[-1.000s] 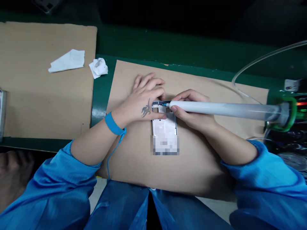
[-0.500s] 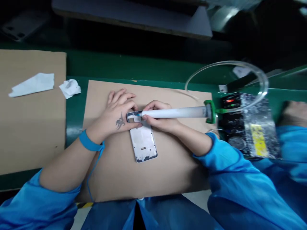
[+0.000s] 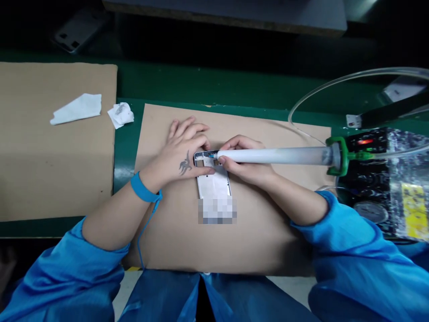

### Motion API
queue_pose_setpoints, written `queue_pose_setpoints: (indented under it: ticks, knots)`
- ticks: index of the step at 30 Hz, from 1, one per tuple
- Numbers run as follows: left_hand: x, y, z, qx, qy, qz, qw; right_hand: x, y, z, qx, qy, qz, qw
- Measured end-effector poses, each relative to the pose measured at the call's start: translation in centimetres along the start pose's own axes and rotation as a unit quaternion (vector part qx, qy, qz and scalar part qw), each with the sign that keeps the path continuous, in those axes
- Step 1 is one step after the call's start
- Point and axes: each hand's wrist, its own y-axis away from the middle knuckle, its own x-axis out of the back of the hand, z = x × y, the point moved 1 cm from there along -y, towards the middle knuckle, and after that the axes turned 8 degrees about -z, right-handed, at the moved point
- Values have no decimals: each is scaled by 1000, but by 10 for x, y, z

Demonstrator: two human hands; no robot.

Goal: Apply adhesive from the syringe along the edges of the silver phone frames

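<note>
The person's left hand (image 3: 186, 150) lay over the top end of a metal phone mid-frame (image 3: 212, 183), fingers curled and gripping it down against a cardboard sheet (image 3: 268, 241). The frame lay flat near the middle of that sheet, long side running toward the person, and a blurred patch (image 3: 217, 211) covered its lower end. The right hand (image 3: 244, 163) was closed around a white dispensing syringe (image 3: 275, 156), which ran level toward the right. Its thin blue tip (image 3: 212, 154) sat at the frame's top edge, between the 2 hands.

A green collar (image 3: 337, 154) capped the syringe's far end, and a clear tube (image 3: 335, 82) curved away from there. Dark equipment (image 3: 368, 179) with a round gauge (image 3: 371, 211) stood at the right, partly under clear plastic.

A blue wrist strap (image 3: 143, 188) circled the left wrist, its cord (image 3: 145, 237) hanging down over the cardboard sheet. Blue sleeves (image 3: 348, 250) covered both forearms up to the wrists' near side. On a 2nd cardboard sheet (image 3: 56, 170) lay a white wipe (image 3: 76, 109); another crumpled wipe (image 3: 120, 114) sat on the green bench (image 3: 201, 85).
</note>
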Motion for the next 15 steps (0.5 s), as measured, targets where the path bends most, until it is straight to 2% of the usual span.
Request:
queue_pose_setpoints:
  ticks: [15]
  knots:
    - [1, 0, 2, 11, 9, -9, 1000, 0, 3, -2, -31, -8, 14, 999]
